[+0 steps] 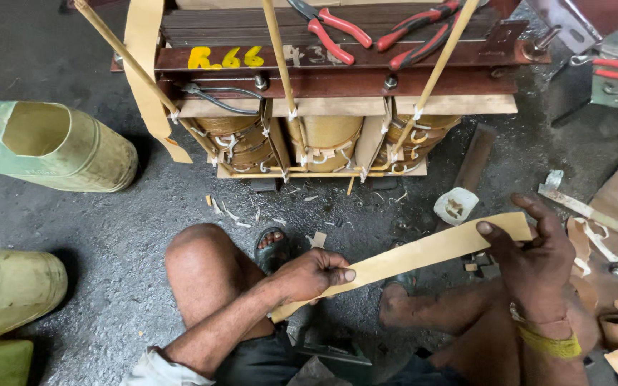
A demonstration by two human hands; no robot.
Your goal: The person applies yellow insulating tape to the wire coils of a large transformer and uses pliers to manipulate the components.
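Both hands are gripping a long tan paper strip (pixel 416 255): left hand (pixel 314 274) closing around its lower end, right hand (pixel 534 257) pinching its upper end.

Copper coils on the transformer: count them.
3, side by side under the core: left coil, middle coil, right coil. Paper strips and rods partly cover them; none other shows.

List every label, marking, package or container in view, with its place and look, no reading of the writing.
Painted marking: yellow hand-drawn characters on the dark red top bar of the transformer frame, upper left.
Cut-open jug: pale green plastic, lying on its side, left on the floor.
Second jug: same greenish plastic, lower left.
No screens or signs show.
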